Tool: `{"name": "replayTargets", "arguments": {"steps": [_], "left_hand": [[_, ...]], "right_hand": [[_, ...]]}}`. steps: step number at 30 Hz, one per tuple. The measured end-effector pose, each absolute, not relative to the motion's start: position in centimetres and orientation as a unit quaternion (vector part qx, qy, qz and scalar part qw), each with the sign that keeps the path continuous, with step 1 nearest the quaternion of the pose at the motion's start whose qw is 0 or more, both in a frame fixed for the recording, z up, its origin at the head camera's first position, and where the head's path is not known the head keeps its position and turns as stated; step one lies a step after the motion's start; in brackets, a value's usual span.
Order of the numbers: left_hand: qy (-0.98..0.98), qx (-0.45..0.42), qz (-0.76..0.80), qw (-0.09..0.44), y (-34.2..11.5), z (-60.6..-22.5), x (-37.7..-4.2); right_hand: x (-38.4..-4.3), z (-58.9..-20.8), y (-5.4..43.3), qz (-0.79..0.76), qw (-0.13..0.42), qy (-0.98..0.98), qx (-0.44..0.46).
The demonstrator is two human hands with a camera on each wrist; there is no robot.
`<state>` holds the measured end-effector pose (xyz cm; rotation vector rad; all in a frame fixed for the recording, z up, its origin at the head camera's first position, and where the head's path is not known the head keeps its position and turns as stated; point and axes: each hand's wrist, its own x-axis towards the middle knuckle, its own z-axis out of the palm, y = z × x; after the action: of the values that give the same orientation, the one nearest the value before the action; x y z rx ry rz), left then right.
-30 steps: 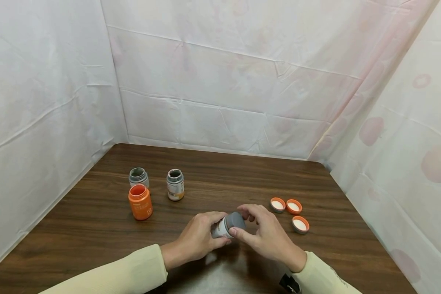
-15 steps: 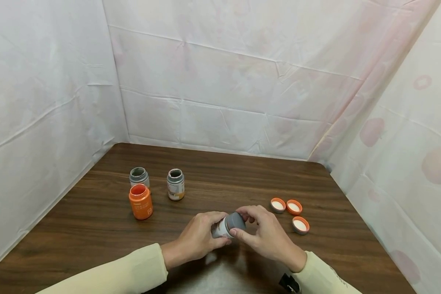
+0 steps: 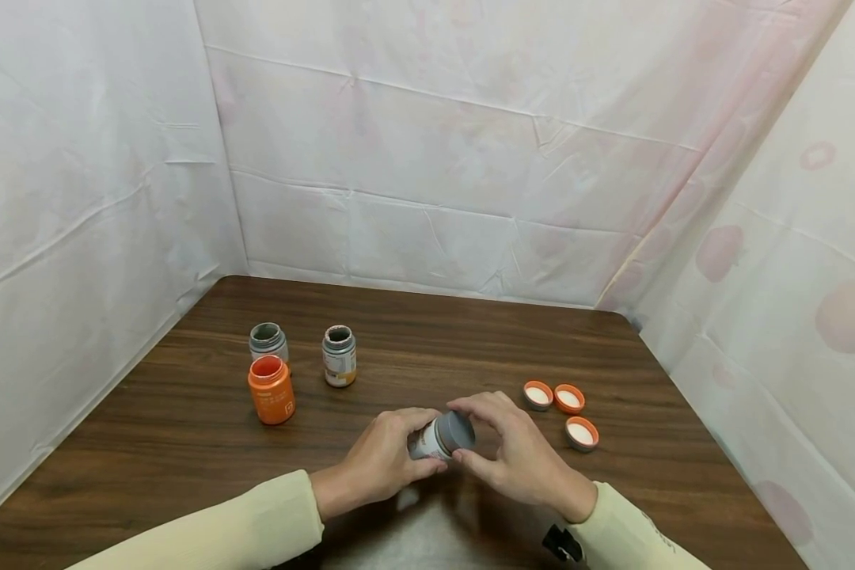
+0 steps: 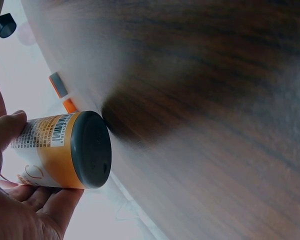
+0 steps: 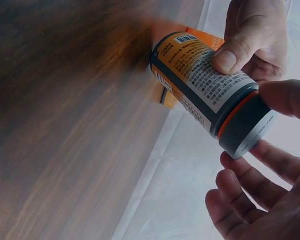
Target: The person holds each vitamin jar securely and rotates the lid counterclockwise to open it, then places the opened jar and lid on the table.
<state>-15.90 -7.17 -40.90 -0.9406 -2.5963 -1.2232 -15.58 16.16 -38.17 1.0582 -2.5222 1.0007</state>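
My left hand (image 3: 385,455) grips a small supplement bottle (image 3: 427,443) around its body, thumb on one side and fingers on the other. The bottle is tilted, its grey cap (image 3: 457,431) turned toward my right hand (image 3: 516,451). In the right wrist view, the label (image 5: 195,75) is orange and white with dense print, and an orange ring shows under the cap. The thumb (image 5: 290,97) and fingers of my right hand pinch the cap's edge from opposite sides. The left wrist view shows the dark bottle base (image 4: 92,150) pointing away from the palm.
Uncapped bottles stand at the left: an orange one (image 3: 271,392), a grey one (image 3: 268,342) behind it, and another grey one (image 3: 339,360). Several caps lie upturned at the right, among them a near cap (image 3: 581,434). White sheets (image 3: 413,142) wall in the wooden table (image 3: 427,332).
The fingers and thumb of my right hand have shifted around the cap, spreading slightly wider. The left hand keeps its grip, and the bottle stays in about the same place.
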Motion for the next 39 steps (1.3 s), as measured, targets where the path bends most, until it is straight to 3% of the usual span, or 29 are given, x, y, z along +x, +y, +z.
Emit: {"name": "replayTargets", "arguments": {"steps": [17, 39], "left_hand": [[-0.859, -0.316, -0.396, 0.071, -7.13, -41.03, -16.0], [-0.851, -0.319, -0.412, 0.062, -7.05, -40.97, -16.02]], "right_hand": [[-16.01, -37.9, 16.37, 0.333, 0.134, -0.824, 0.439], [-15.35, -37.8, 15.69, 0.331, 0.125, -0.896, 0.267]]}}
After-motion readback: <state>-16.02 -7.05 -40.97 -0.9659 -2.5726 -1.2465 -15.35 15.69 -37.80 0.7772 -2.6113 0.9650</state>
